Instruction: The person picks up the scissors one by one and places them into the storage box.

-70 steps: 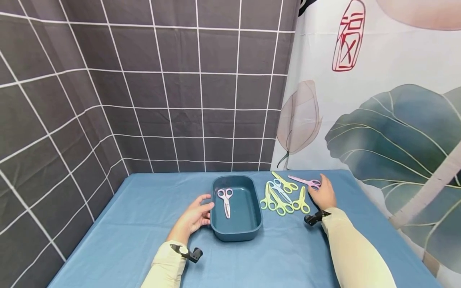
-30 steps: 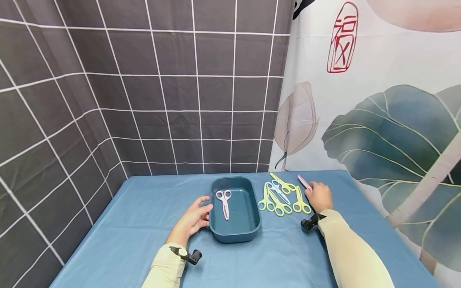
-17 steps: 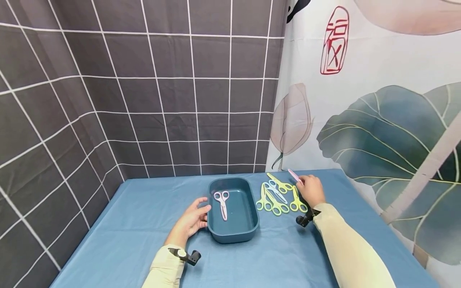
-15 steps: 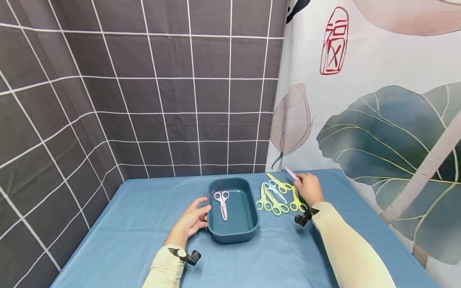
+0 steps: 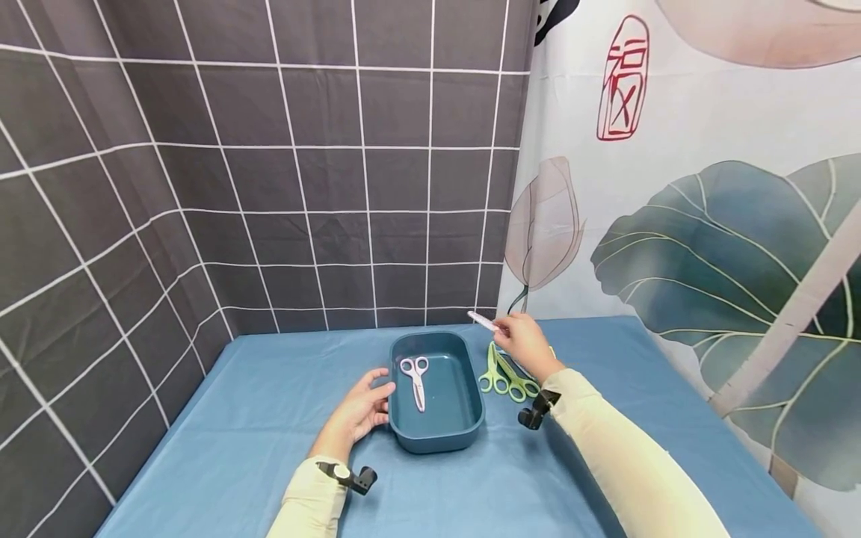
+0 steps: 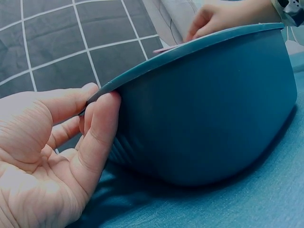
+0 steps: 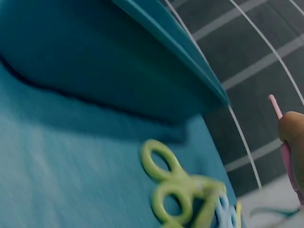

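Note:
A teal rectangular plastic tub (image 5: pixel 444 444) stands on the cloth, with one pair of pale pink scissors (image 5: pixel 418 385) lying inside. My left hand (image 5: pixel 359 411) holds the tub's left rim; in the left wrist view the thumb (image 6: pixel 107 109) lies against its outer wall. My right hand (image 5: pixel 528 344) pinches another pair of pink scissors (image 5: pixel 481 321), raised to the right of the tub's far corner, one end pointing left. In the right wrist view part of these pink scissors (image 7: pixel 287 159) shows beside the fingers. Green scissors (image 5: pixel 494 379) lie below the right hand.
A small pile of scissors lies right of the tub, partly hidden by the right hand and forearm; light blue handles (image 7: pixel 225 211) show in the right wrist view. The blue tablecloth (image 5: pixel 255 418) meets a dark gridded curtain (image 5: pixel 323 179) and a printed white one (image 5: pixel 572 97).
The right hand grasped the pink scissors at the far right, raised them and carried them left over the pile towards the tub. The left hand stayed at the tub's rim.

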The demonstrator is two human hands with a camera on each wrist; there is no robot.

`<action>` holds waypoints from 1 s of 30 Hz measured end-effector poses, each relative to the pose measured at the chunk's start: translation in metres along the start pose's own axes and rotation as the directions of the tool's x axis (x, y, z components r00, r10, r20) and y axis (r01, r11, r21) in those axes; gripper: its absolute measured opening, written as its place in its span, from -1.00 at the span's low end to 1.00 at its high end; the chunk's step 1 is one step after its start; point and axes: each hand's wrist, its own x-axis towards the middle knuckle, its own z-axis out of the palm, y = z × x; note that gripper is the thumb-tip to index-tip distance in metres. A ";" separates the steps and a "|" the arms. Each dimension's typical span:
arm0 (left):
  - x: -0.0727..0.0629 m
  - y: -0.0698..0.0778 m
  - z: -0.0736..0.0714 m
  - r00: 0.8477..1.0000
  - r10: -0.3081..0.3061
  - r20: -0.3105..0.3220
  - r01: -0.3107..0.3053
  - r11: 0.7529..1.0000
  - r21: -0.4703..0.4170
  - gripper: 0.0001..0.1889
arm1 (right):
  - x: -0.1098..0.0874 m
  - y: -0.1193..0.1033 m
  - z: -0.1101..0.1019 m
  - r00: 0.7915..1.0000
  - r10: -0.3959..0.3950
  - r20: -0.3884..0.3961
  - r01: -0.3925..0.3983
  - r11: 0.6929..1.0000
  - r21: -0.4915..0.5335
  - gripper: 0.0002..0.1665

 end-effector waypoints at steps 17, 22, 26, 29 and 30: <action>-0.002 0.002 0.000 1.000 0.009 0.024 -0.008 1.000 -0.018 -0.45 | -0.019 -0.085 0.011 0.830 -0.468 0.303 0.411 0.881 0.236 -0.74; -0.002 0.000 0.000 1.000 0.003 0.018 -0.002 1.000 -0.020 -0.46 | -0.028 -0.089 0.014 0.796 -0.505 0.335 0.428 0.860 0.279 -0.75; -0.002 -0.001 0.000 1.000 0.001 0.008 -0.001 1.000 -0.018 -0.47 | -0.036 -0.090 0.015 0.773 -0.533 0.344 0.439 0.841 0.316 -0.74; -0.002 -0.002 0.000 1.000 0.003 0.003 -0.003 1.000 -0.018 -0.47 | -0.040 -0.091 0.015 0.767 -0.549 0.332 0.448 0.829 0.335 -0.77; -0.001 -0.002 0.000 1.000 0.006 0.002 -0.006 1.000 -0.017 -0.47 | -0.041 -0.091 0.014 0.767 -0.551 0.328 0.449 0.827 0.340 -0.78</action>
